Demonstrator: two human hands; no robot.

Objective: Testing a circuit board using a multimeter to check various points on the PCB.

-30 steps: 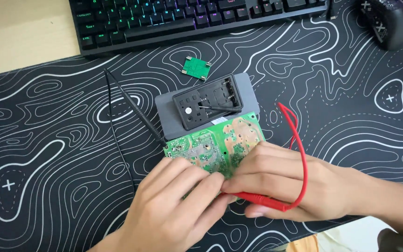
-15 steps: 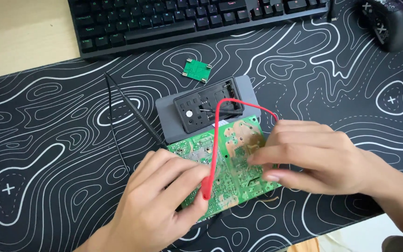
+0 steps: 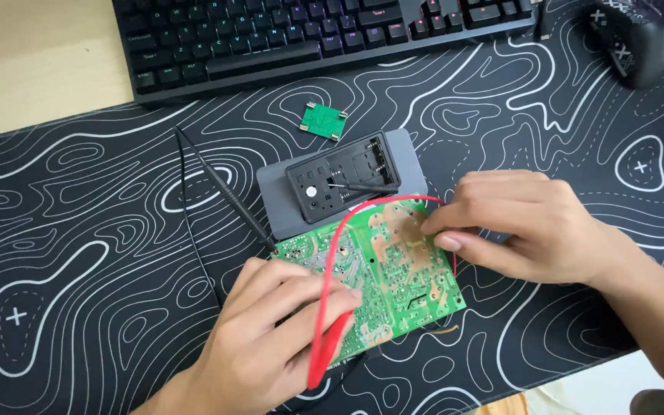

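Desk (image 3: pixel 32 61): pale tan surface, bare at upper left of frame. A black mat (image 3: pixel 78 253) with white contour lines covered most of it, running from left edge to right edge.

On the desk, top of frame: dark keyboard (image 3: pixel 270 38), lit keys, its front edge overlapping the mat. Black mouse (image 3: pixel 632 38) on the mat at upper right.

On the mat, centre: small green board (image 3: pixel 323 121) just below the keyboard; grey meter (image 3: pixel 343 188), lying back up with its black compartment open; large green board (image 3: pixel 393 277) below it, overlapping the meter's lower edge. Black probe (image 3: pixel 228 192) lay diagonally left of the meter, its lead trailing down the mat.
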